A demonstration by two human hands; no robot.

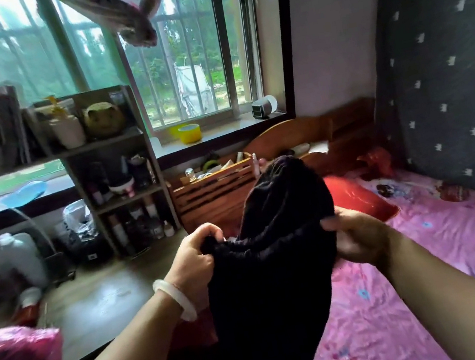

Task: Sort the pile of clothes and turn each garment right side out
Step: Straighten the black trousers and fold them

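Left hand (199, 257): fingers are curled tight, and a bunched edge of the black garment (271, 274) is gripped at its 9 o'clock side. The forearm is raised from 7 o'clock, and a white bangle (176, 298) is worn at the wrist.

Right hand (354, 237): fingers and thumb are closed in a pinch on the garment's 3 o'clock edge. The forearm is extended from 5 o'clock.

Black garment: held up between both hands at frame centre. One end is raised toward 12 o'clock and the rest is hung toward 6 o'clock.

Pink bedsheet (459, 237): spread at 4 o'clock.

Red pillow (359, 200): laid at 3 o'clock, just beyond the right hand.
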